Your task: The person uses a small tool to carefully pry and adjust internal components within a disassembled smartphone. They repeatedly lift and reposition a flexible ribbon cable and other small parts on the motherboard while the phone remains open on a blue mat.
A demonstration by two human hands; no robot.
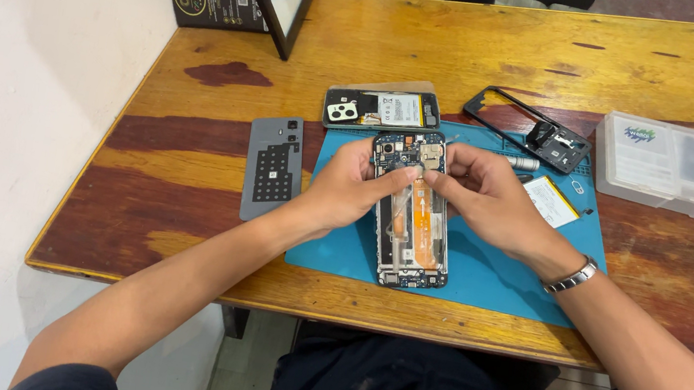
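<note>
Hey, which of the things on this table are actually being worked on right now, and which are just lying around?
In hand:
- opened phone, on the blue mat
- left hand and right hand, both touching its upper part

Lying about:
- second opened phone
- grey back cover
- black phone frame
- clear plastic box
- loose battery

Bright, even daylight; sharp focus, soft shadows, slight wide-angle edge distortion.

Head view: single camera, worn above the near edge of the blue mat [479, 279], facing steeply down and forward, close over the surface [437, 50].
</note>
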